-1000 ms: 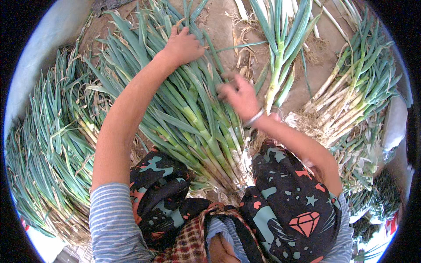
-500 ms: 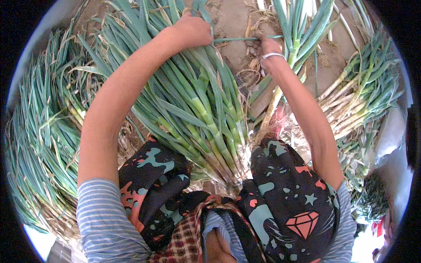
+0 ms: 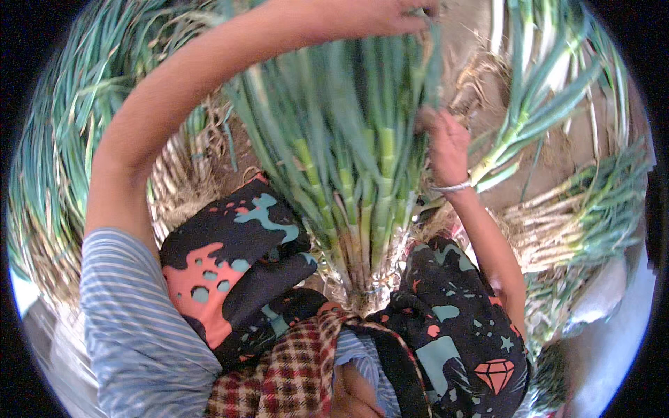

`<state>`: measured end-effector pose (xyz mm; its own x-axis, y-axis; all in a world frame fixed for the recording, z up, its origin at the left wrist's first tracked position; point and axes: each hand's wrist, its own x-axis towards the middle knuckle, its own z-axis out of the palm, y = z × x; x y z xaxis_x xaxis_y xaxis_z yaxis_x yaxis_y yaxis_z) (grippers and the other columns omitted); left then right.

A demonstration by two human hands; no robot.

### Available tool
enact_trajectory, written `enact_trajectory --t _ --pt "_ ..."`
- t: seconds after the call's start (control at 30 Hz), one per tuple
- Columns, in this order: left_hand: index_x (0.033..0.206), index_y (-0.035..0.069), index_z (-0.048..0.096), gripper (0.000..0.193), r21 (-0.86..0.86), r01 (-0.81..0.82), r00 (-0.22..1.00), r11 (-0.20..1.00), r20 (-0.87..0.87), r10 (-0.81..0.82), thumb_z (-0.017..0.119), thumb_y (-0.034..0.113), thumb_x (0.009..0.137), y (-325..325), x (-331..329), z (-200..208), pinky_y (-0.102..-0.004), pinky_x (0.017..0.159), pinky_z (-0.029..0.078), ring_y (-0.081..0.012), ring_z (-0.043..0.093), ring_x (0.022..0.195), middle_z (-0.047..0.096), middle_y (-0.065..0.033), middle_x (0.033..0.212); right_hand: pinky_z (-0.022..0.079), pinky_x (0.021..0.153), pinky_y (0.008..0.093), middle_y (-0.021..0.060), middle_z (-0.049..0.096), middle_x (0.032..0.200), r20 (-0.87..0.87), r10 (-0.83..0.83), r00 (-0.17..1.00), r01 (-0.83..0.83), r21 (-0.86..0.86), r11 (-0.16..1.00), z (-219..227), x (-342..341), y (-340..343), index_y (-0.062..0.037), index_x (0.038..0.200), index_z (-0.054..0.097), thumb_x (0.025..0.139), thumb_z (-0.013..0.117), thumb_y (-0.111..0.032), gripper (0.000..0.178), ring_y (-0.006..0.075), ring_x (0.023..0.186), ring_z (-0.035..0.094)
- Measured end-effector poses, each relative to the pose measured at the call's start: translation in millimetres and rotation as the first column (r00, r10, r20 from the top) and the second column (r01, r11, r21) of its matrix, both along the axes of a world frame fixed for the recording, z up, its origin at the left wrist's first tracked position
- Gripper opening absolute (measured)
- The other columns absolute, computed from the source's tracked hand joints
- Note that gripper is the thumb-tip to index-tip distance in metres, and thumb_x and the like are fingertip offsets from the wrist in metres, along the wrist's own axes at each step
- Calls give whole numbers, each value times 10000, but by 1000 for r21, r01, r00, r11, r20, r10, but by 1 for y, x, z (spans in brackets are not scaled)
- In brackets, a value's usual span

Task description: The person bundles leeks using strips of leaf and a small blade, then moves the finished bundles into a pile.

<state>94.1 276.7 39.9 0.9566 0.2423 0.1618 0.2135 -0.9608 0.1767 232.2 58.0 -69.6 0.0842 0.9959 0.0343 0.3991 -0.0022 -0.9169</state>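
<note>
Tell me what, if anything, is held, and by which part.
Can't tell through the blur: left grip is by the middle onion bunch, high on its leaves; right grip is by its right edge.

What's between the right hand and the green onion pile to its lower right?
In the head view, nearest the right hand, leafy green onions lie slantwise, then brown ground before the pile.

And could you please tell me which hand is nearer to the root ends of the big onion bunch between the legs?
Right. The right hand is beyond the root ends and to their right, beside the bunch; the left hand is farther out, over the leaves.
</note>
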Motion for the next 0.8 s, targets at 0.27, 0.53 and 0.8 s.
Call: enact_trajectory --t 0.27,0.53,0.8 --pt "1014 -29 608 571 -519 -855 311 2 -511 801 584 497 792 -135 -263 -30 -339 665 482 -200 590 707 629 -112 837 406 652 273 21 516 700 -475 -505 721 240 -512 825 -12 12 -5 -35 742 564 883 534 -216 232 128 666 483" --pt "1277 -12 401 686 -887 -361 239 -287 -385 891 538 493 833 -194 -225 -73 -353 956 377 -260 526 1067 532 -166 1189 364 564 247 -34 487 655 -417 -607 676 269 -628 730 -7 -7 -5 -57 813 593 882 498 -194 181 84 598 456" --pt "1388 54 185 925 -827 345 323 -444 -339 883 636 544 745 -179 -230 -103 -380 981 357 -251 407 1186 390 -135 1324 433 704 295 76 596 852 -344 -428 836 197 -539 819 -18 -1 1 38 912 610 888 451 -178 270 155 763 555"
